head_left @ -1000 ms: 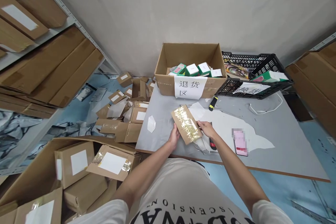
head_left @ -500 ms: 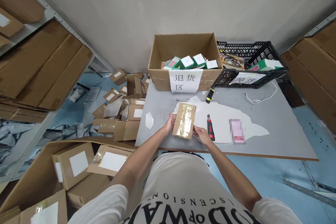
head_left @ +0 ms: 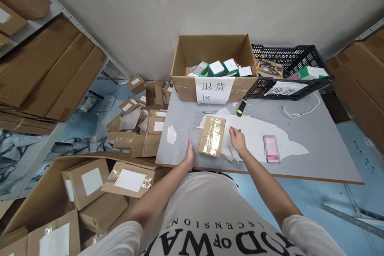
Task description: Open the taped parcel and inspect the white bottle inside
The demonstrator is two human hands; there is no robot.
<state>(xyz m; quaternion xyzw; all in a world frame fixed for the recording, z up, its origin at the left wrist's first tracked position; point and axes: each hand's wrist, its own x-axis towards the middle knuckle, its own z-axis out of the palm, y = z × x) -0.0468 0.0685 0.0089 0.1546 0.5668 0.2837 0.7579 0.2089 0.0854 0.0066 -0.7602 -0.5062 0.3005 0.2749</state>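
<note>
A small cardboard box (head_left: 212,136), its top crossed by shiny tape, lies on the grey table (head_left: 327,148) in front of me. My left hand (head_left: 189,156) is just left of it, fingers stretched upward, thumb apart, holding nothing. To the right of the box, my right hand (head_left: 238,140) has its fingers curled around the red and black utility knife. The hand covers most of that knife; only a dark bit of it (head_left: 239,130) shows past the fingers. A second, yellow and black utility knife (head_left: 241,108) lies farther back.
At the back stand a carton (head_left: 184,88) of green and white boxes and a black crate (head_left: 300,50). A pink phone-like item (head_left: 271,149), partly blurred, and a white cable (head_left: 303,115) lie on the right. Left are floor boxes (head_left: 151,146) and a large carton (head_left: 39,192).
Both hands have let go of the taped box, which now rests on the table. The left hand has drawn down and left; the right has moved onto the red utility knife.
</note>
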